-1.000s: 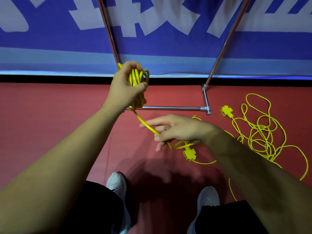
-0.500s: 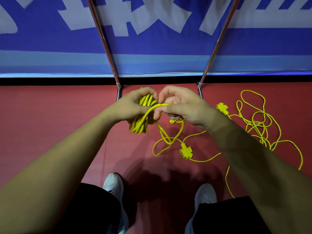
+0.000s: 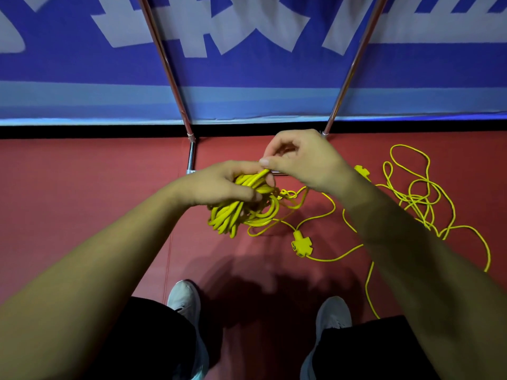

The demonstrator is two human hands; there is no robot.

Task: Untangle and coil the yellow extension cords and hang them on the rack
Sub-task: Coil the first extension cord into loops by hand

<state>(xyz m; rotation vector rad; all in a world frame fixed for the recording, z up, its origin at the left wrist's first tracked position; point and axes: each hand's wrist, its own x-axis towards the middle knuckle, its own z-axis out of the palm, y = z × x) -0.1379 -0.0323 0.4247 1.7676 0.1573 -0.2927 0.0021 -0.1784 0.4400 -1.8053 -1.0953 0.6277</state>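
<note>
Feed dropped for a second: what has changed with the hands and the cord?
The left hand has brought the coil down from beside the rack pole. The right hand, still pinching the strand, has swung it up onto the coil's top, meeting the left hand. Nothing was let go. The loose cord and the socket block lie on the floor as before.

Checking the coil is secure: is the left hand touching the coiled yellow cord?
Touching. Head view: the left hand grips the coiled yellow cord, thumb across its loops.
</note>
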